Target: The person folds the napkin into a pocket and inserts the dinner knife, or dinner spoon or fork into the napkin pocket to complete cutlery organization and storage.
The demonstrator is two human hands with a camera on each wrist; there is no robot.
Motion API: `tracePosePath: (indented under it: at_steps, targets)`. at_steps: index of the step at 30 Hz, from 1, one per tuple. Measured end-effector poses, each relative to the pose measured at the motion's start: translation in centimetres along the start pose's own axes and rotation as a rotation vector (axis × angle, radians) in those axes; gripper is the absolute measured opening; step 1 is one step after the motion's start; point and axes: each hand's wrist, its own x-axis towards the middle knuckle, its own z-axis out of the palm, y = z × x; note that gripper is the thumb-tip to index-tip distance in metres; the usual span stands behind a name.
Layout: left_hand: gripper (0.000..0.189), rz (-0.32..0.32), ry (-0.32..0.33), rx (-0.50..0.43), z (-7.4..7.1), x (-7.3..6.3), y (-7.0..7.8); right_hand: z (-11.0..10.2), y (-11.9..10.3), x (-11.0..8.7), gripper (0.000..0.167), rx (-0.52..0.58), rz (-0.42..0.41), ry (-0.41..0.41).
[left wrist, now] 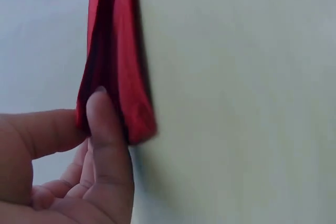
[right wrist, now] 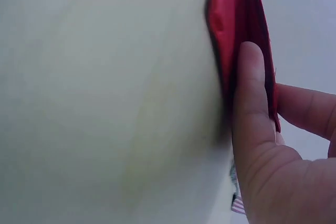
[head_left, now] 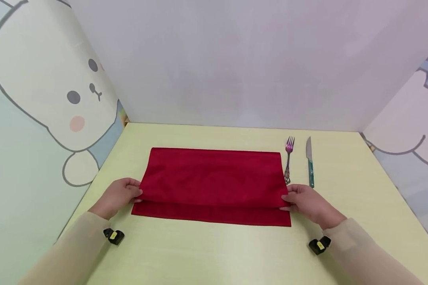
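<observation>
A dark red cloth [head_left: 214, 178] lies folded over on the pale yellow table, its upper layer ending short of the lower layer's near edge. At the left end of that upper edge, my left hand [head_left: 119, 194] pinches the fabric between thumb and fingers. My right hand [head_left: 306, 204] pinches the matching right corner. Both wrist views show the gap between the layers: the left thumb [left wrist: 105, 129] and right thumb [right wrist: 252, 98] reach inside it, with the red cloth [left wrist: 130, 51] pressed against the forefinger on the outer side.
Just beyond the right hand, a metal fork [head_left: 289, 152] lies close to the cloth's right edge. A knife with a teal handle [head_left: 310, 172] lies to its right, blade pointing away. A plain pale wall [head_left: 242, 67] closes off the table's far edge, and cartoon-printed panels [head_left: 28, 150] flank both sides.
</observation>
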Motion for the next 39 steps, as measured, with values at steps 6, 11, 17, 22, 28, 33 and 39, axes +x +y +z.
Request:
tracePosePath:
  at_steps: [6,11,17,22,28,33,39]
  targets:
    - [0.037,0.014,-0.029,0.006,-0.7,-2.4,0.8,0.0,0.0,-2.0,0.027,0.035,0.001,-0.064]
    - [0.034,-0.043,-0.024,-0.037,-0.3,-3.0,-0.6,0.1,1.1,-2.4,0.025,0.051,0.034,-0.111]
    - [0.035,-0.057,0.009,0.019,0.5,-3.0,-1.4,0.3,1.4,-2.6,0.025,-0.052,0.040,-0.058]
    - [0.036,-0.021,0.039,0.131,0.4,-3.3,-1.5,0.7,1.2,-2.8,0.026,-0.236,0.015,0.023]
    - [0.036,0.013,0.053,0.247,0.2,-3.5,-1.2,1.2,1.3,-3.4,0.036,-0.447,-0.037,0.086]
    - [0.034,0.017,0.061,0.302,0.3,-3.5,-1.3,1.7,1.1,-4.0,0.036,-0.594,-0.113,0.103]
    - [0.027,0.031,0.090,0.382,0.4,-3.5,-1.2,2.3,1.0,-4.3,0.022,-0.706,-0.132,0.094]
